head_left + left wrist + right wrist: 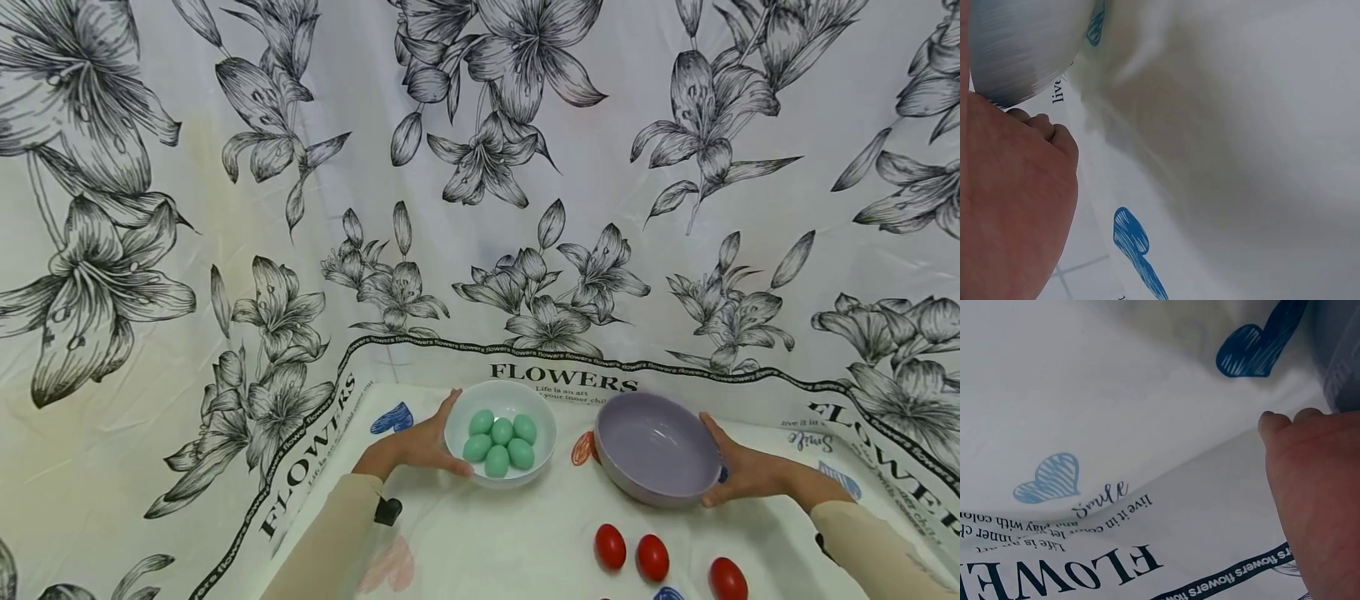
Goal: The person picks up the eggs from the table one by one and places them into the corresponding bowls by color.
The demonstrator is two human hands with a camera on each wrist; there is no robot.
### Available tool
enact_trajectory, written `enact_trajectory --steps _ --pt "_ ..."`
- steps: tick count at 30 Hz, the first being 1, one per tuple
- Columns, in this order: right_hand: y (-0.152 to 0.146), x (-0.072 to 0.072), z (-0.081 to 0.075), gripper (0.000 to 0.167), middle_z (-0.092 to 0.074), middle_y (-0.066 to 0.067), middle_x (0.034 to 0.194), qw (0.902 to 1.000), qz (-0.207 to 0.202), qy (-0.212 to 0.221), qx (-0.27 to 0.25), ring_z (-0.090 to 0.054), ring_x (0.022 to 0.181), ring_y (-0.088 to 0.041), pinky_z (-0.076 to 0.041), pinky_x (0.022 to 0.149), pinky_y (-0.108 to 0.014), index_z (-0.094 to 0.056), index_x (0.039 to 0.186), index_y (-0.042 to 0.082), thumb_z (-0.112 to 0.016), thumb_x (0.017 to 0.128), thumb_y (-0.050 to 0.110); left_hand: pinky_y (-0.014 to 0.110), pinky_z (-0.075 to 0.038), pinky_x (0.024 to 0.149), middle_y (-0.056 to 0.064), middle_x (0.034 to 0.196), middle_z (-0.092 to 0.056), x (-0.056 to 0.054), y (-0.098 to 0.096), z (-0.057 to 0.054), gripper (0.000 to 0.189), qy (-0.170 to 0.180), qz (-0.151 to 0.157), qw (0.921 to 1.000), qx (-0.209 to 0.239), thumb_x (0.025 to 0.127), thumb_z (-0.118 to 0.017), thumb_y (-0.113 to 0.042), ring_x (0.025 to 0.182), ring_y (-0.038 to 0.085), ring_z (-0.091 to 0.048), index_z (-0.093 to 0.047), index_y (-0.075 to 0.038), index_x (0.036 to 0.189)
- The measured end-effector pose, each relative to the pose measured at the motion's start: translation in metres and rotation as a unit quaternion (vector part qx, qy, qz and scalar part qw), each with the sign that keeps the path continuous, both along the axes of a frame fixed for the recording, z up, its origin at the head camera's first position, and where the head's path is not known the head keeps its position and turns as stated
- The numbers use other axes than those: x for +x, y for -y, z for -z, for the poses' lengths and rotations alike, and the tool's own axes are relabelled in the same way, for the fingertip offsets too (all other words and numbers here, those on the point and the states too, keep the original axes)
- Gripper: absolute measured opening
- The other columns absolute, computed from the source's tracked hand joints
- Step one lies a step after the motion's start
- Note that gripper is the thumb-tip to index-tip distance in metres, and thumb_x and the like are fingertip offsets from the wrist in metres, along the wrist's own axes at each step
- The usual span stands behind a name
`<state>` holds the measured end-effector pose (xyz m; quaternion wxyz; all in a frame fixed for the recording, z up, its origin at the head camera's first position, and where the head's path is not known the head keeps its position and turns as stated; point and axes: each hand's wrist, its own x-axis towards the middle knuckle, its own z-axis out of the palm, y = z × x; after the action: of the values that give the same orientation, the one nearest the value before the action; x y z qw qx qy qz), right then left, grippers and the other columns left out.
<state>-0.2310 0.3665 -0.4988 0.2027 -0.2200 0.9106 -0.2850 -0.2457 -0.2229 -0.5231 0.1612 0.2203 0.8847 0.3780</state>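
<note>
Beyond the red eggs (652,557), the left hand (423,443) — thumb and fingers spread wide — grips the left side of the white bowl (517,402) holding green eggs (502,431), the right hand (750,472), likewise spread, grips the purple bowl (660,454) by its right side, and a flowered curtain (495,217) hangs behind.

Facing me, white cloth (360,179) hangs, printed with black line-drawn lilies (525,42); below, a dark band (517,351), "FLOWERS" lettering (564,377), blue hearts (392,418).

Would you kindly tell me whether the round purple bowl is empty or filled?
It is empty: in the head view, the round purple bowl shows only its bare inside, while the right hand holds its side.
</note>
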Motion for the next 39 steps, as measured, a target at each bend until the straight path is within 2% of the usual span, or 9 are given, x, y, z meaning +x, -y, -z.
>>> enact_trajectory --steps 8,15,19,23,26,29,31,33,39 --pt "0.012 0.001 0.008 0.145 0.007 -0.045 0.162 0.9993 0.033 -0.006 -0.015 -0.013 0.145 -0.071 -0.026 0.112 -0.081 0.027 0.158 -0.005 -0.089 0.082 0.04 0.06 -0.024 0.126 0.01 0.178 0.009 -0.004 0.007 0.001 0.154 0.01 -0.012 0.9999 -0.002 0.069 -0.094 -0.063 0.161 0.037 -0.016 0.016 -0.023 0.169" --pt "0.027 0.012 0.005 0.146 0.007 -0.045 0.162 0.9978 0.058 -0.012 -0.03 -0.015 0.145 -0.07 -0.029 0.112 -0.08 0.027 0.156 -0.009 -0.089 0.082 0.041 0.059 -0.023 0.126 0.007 0.178 0.011 -0.005 0.013 0.002 0.154 -0.016 -0.019 0.9997 0.001 0.07 -0.096 -0.058 0.162 0.037 -0.011 0.017 -0.023 0.169" --pt "0.026 0.009 0.006 0.148 0.016 -0.045 0.163 0.9979 0.059 -0.023 -0.014 -0.006 0.147 -0.071 -0.022 0.113 -0.081 0.027 0.156 -0.01 -0.088 0.081 0.044 0.06 -0.02 0.127 0.005 0.177 0.015 0.006 0.01 0.002 0.153 -0.048 -0.024 0.9981 0.029 0.072 -0.097 -0.051 0.163 0.036 -0.005 0.019 -0.026 0.168" --pt "0.021 0.003 0.011 0.154 0.018 -0.042 0.165 0.9955 0.058 -0.074 -0.005 -0.001 0.15 -0.069 -0.018 0.113 -0.082 0.022 0.16 -0.009 -0.092 0.075 0.048 0.062 -0.018 0.126 0.001 0.178 0.011 0.029 -0.002 -0.005 0.137 -0.116 -0.019 0.9914 0.058 0.081 -0.093 -0.049 0.163 0.03 -0.003 0.011 -0.034 0.169" --pt "0.02 0.001 0.011 0.157 0.018 -0.04 0.167 0.9939 0.061 -0.092 -0.01 -0.002 0.151 -0.068 -0.019 0.113 -0.081 0.023 0.161 -0.005 -0.095 0.072 0.047 0.061 -0.023 0.126 -0.004 0.179 -0.003 0.052 -0.026 -0.019 0.111 -0.179 -0.014 0.9796 0.09 0.092 -0.084 -0.044 0.163 0.024 -0.012 -0.007 -0.033 0.172" --pt "0.021 0.002 0.006 0.157 0.016 -0.041 0.166 0.9943 0.063 -0.081 -0.027 -0.007 0.15 -0.068 -0.023 0.113 -0.08 0.027 0.16 -0.003 -0.096 0.073 0.043 0.053 -0.035 0.123 -0.006 0.174 -0.028 0.077 -0.067 -0.033 0.082 -0.212 -0.005 0.9663 0.146 0.099 -0.077 -0.036 0.158 0.021 -0.03 -0.032 -0.027 0.168" --pt "0.02 0.002 0.006 0.157 0.013 -0.042 0.165 0.9943 0.065 -0.072 -0.043 -0.01 0.149 -0.068 -0.026 0.113 -0.08 0.029 0.159 -0.003 -0.096 0.074 0.039 0.045 -0.041 0.119 -0.007 0.166 -0.044 0.09 -0.097 -0.035 0.067 -0.197 0.01 0.9639 0.179 0.101 -0.075 -0.035 0.152 0.019 -0.043 -0.046 -0.025 0.161" --pt "0.019 0.004 0.008 0.155 0.009 -0.042 0.165 0.9941 0.07 -0.065 -0.053 -0.014 0.148 -0.068 -0.028 0.112 -0.08 0.027 0.16 -0.003 -0.095 0.075 0.039 0.039 -0.047 0.115 -0.008 0.158 -0.054 0.099 -0.126 -0.03 0.058 -0.165 0.031 0.9685 0.184 0.102 -0.073 -0.038 0.145 0.016 -0.051 -0.053 -0.025 0.155" --pt "0.014 0.015 0.025 0.15 -0.001 -0.037 0.167 0.993 0.094 -0.046 -0.056 -0.024 0.147 -0.062 -0.034 0.111 -0.077 0.022 0.163 0.002 -0.092 0.077 0.045 0.026 -0.05 0.108 -0.007 0.15 -0.062 0.108 -0.186 0.007 0.057 -0.061 0.06 0.9885 0.125 0.1 -0.072 -0.048 0.137 0.014 -0.059 -0.061 -0.021 0.149"
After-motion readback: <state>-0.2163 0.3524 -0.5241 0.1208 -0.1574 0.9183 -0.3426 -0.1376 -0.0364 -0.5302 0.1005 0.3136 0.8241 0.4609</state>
